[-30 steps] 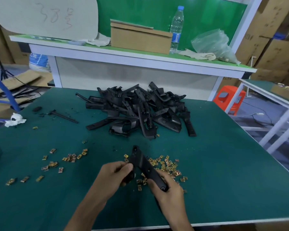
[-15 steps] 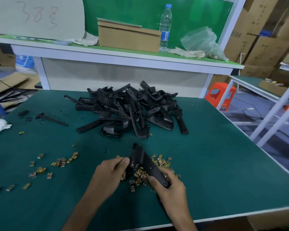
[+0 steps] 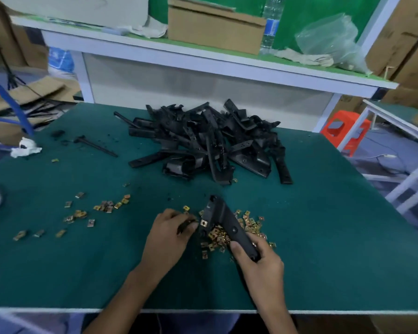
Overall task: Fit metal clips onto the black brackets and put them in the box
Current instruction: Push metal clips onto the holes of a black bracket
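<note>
A long black bracket [image 3: 223, 219] slants across the near middle of the green table. My right hand [image 3: 257, 257] grips its lower end. My left hand [image 3: 170, 233] holds the bracket's left arm with curled fingers. A gold metal clip [image 3: 204, 223] sits on the bracket next to my left fingertips. Under the bracket lies a heap of gold clips [image 3: 229, 235]. More clips [image 3: 92, 210] are scattered to the left. A big pile of black brackets [image 3: 208, 143] lies at the table's middle back. A cardboard box [image 3: 215, 26] stands on the shelf behind.
A thin black rod [image 3: 97, 147] and a crumpled white tissue [image 3: 24, 147] lie at the back left. A water bottle [image 3: 272, 22] and a plastic bag [image 3: 331, 42] stand on the shelf. An orange stool [image 3: 348, 131] is right of the table. The table's front edge [image 3: 203, 310] is near my arms.
My left hand has slid a little off the bracket's left end, and a gold clip now shows there. My right hand keeps its hold on the lower end. The view shifted.
</note>
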Action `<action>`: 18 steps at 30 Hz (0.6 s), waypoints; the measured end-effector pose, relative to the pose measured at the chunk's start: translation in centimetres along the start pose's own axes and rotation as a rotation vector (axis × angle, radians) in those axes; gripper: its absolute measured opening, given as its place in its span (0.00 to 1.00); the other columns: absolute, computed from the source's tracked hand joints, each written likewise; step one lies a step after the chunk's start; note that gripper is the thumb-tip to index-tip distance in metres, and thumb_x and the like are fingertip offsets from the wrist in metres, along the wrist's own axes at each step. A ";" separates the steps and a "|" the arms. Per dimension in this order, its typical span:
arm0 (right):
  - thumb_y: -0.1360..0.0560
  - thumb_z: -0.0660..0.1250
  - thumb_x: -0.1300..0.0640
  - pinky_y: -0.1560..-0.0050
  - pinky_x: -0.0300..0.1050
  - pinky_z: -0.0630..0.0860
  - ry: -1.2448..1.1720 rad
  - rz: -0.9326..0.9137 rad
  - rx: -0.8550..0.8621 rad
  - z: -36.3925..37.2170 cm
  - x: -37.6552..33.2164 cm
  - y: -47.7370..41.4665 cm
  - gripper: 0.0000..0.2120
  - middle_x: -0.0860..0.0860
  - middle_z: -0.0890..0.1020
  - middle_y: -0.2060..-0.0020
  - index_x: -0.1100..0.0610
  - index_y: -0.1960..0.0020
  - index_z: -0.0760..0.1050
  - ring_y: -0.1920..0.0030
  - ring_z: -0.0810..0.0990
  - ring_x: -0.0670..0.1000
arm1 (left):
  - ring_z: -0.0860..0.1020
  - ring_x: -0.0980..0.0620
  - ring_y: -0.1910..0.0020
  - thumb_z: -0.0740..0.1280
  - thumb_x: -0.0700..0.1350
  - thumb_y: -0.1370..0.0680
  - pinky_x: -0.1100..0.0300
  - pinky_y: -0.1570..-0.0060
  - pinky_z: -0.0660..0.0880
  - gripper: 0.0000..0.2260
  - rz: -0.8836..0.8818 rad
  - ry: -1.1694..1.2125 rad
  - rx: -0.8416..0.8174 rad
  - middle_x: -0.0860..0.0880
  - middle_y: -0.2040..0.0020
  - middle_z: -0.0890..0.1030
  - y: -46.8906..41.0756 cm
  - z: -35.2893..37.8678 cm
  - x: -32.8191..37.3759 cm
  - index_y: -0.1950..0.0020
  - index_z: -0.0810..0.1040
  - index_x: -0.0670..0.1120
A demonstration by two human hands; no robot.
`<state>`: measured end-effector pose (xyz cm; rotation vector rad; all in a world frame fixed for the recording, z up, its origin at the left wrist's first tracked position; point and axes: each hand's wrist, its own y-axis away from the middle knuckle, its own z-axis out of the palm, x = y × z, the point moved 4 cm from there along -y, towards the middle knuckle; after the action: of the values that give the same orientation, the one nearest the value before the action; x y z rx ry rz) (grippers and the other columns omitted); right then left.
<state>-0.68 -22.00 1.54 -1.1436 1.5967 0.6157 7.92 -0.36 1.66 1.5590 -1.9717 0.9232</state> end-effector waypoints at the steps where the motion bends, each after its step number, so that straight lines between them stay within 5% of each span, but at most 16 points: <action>1: 0.28 0.78 0.50 0.66 0.39 0.76 -0.006 0.007 -0.006 0.1 0.0 -0.1 0.15 0.42 0.85 0.64 0.30 0.50 0.79 0.67 0.80 0.43 | 0.75 0.54 0.48 0.70 0.51 0.21 0.65 0.50 0.70 0.08 -0.032 0.071 0.013 0.53 0.50 0.78 -0.2 -0.2 -0.1 0.43 0.84 0.52; 3: 0.27 0.78 0.49 0.67 0.43 0.75 -0.020 0.013 -0.017 0.2 0.1 -0.4 0.15 0.45 0.84 0.66 0.30 0.50 0.79 0.71 0.77 0.44 | 0.77 0.61 0.50 0.71 0.51 0.21 0.72 0.53 0.70 0.07 -0.118 0.238 0.055 0.57 0.50 0.79 -0.3 -0.7 -0.4 0.44 0.85 0.53; 6: 0.27 0.77 0.49 0.68 0.43 0.75 -0.010 -0.002 -0.039 0.6 -0.3 -0.7 0.13 0.45 0.84 0.66 0.31 0.51 0.80 0.70 0.77 0.44 | 0.79 0.64 0.51 0.69 0.51 0.20 0.68 0.52 0.73 0.07 -0.179 0.375 0.114 0.59 0.53 0.83 0.0 -1.1 -0.9 0.46 0.85 0.54; 12: 0.27 0.77 0.49 0.69 0.33 0.73 0.098 -0.047 -0.088 1.5 -0.8 0.0 0.11 0.37 0.83 0.63 0.35 0.53 0.78 0.64 0.80 0.44 | 0.83 0.64 0.55 0.71 0.49 0.21 0.66 0.55 0.79 0.06 -0.210 0.517 0.219 0.63 0.57 0.85 0.7 -1.7 -1.9 0.51 0.84 0.60; 18: 0.27 0.78 0.49 0.70 0.32 0.72 0.132 -0.068 -0.106 1.5 -0.8 0.2 0.13 0.36 0.82 0.63 0.33 0.53 0.76 0.64 0.80 0.43 | 0.81 0.68 0.49 0.70 0.46 0.20 0.72 0.49 0.76 0.10 -0.241 0.650 0.262 0.68 0.52 0.83 0.8 -1.7 -2.6 0.40 0.83 0.55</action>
<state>-0.16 -20.38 1.75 -1.3356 1.6444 0.5961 7.70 2.70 0.75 1.3492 -1.2223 1.4044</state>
